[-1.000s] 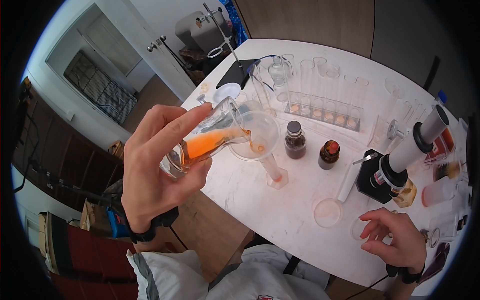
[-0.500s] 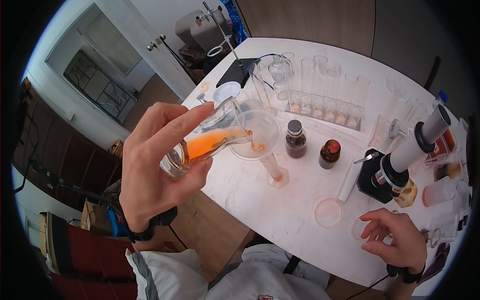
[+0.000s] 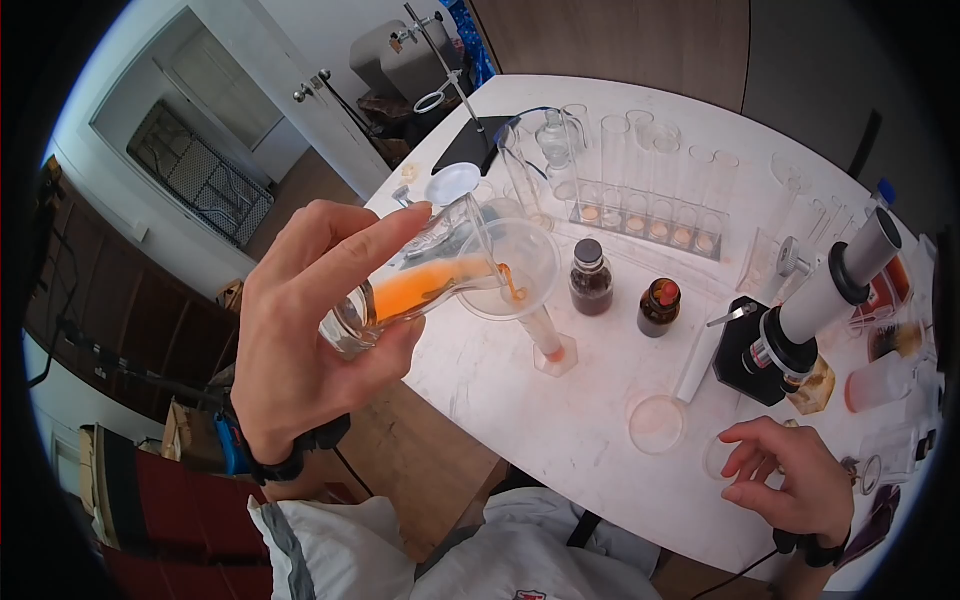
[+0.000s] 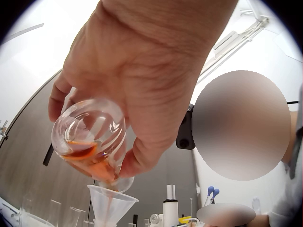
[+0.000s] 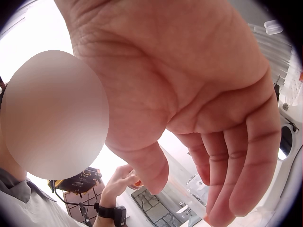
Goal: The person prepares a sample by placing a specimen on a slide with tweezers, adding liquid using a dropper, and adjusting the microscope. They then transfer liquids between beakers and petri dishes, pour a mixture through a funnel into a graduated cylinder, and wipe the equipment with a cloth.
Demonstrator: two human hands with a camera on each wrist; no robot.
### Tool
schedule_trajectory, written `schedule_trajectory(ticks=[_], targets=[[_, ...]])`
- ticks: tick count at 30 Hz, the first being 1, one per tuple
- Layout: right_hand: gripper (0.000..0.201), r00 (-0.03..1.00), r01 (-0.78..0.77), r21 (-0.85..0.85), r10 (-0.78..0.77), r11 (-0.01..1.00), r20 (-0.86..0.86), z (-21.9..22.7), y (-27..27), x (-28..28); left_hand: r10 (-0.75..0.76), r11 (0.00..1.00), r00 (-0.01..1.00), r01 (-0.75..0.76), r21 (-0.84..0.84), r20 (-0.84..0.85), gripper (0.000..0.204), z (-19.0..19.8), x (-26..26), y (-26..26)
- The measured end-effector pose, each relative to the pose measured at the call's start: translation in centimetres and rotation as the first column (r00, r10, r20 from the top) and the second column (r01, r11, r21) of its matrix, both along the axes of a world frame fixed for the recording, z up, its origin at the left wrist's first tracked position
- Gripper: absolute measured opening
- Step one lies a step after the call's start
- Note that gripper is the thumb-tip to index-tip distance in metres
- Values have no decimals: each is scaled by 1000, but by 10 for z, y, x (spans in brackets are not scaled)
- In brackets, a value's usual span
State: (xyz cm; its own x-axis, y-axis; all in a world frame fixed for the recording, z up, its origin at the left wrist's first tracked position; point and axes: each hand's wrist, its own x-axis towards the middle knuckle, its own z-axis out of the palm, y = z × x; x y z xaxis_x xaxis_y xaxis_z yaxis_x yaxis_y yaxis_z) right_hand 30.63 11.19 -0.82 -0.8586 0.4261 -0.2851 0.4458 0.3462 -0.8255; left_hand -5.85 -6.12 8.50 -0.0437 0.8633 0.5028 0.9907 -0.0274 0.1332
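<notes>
My left hand (image 3: 310,310) grips a tilted clear glass beaker (image 3: 455,240) with orange liquid (image 3: 425,287) inside. From its lip a thin orange stream runs into a translucent plastic funnel (image 3: 545,255). The funnel stands in a measuring cylinder (image 3: 541,335) on a hexagonal base, with a little reddish liquid low in it. In the left wrist view, the beaker's round base (image 4: 87,125) faces the camera, its mouth over the funnel (image 4: 111,205). My right hand (image 3: 790,475) hangs loosely curled at the table's right front, holding nothing, beside a clear petri dish (image 3: 716,457).
Right of the funnel stand a dark-capped bottle (image 3: 591,280) and a brown bottle (image 3: 659,307) with a red top. Behind them is a test tube rack (image 3: 645,228). A microscope (image 3: 800,320) and another petri dish (image 3: 657,425) are at the right; a ring stand (image 3: 450,80) is at the back left.
The beaker tips slightly further and its orange stream into the funnel shows longer. My left wrist has shifted a little to the left. The right hand stays still.
</notes>
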Motion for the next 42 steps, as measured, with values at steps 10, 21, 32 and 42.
schedule_trajectory(ticks=[10, 21, 32, 42], targets=[[49, 1000, -18, 4, 18, 1000, 1, 0, 1, 0, -5, 998, 993, -2, -57, -116, 69, 7, -1, -1], [49, 1000, -22, 0, 22, 1000, 15, 2, 1, 0, 11, 995, 986, -27, -99, -164, 71, 13, 2, 0], [50, 1000, -15, 4, 15, 1000, 7, 0, 2, 2, 18, 990, 977, -48, -134, -214, 72, 19, 6, 5], [50, 1000, -20, -4, 20, 1000, 15, -1, 4, 2, -19, 987, 961, -27, -161, -277, 72, 28, 8, 12]])
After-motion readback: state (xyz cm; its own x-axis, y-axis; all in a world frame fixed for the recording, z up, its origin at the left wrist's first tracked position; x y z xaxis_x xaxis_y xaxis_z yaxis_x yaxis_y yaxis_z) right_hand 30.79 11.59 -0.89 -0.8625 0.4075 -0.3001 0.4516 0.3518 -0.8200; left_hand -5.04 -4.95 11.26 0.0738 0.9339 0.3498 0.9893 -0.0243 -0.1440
